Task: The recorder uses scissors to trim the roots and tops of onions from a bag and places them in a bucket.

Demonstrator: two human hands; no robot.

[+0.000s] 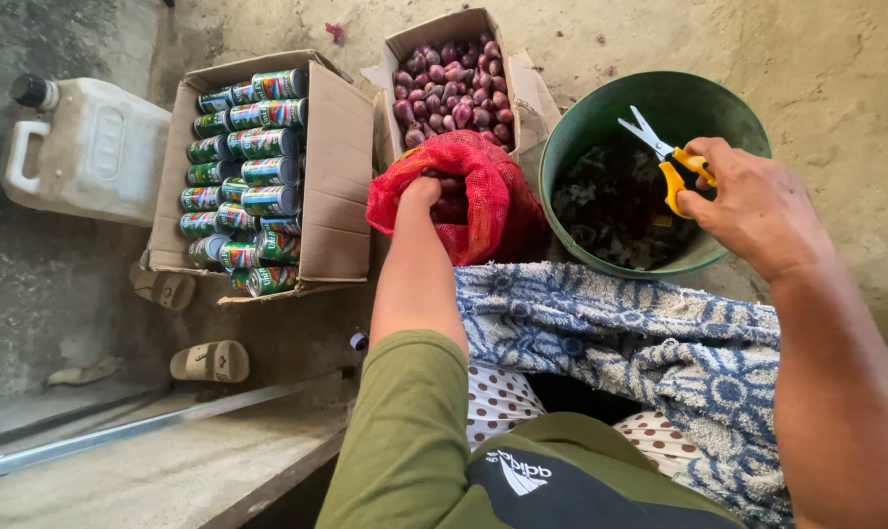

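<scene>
1. Shallots are sitting inside the red mesh sack [483,186] on the floor, just below the open carton of shallots [454,88].
2. Left hand [419,191] is reaching into the sack; can't tell whether it is gripping.
3. Right hand [747,201] is clamping yellow-handled scissors [664,157], blades apart, over the green bucket [581,127].
4. Carton of cans [341,167] is sitting left.

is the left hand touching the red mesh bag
Touching. The head view shows the left hand pushed into the open mouth of the red mesh bag, with the netting folded against its fingers and wrist.
</scene>
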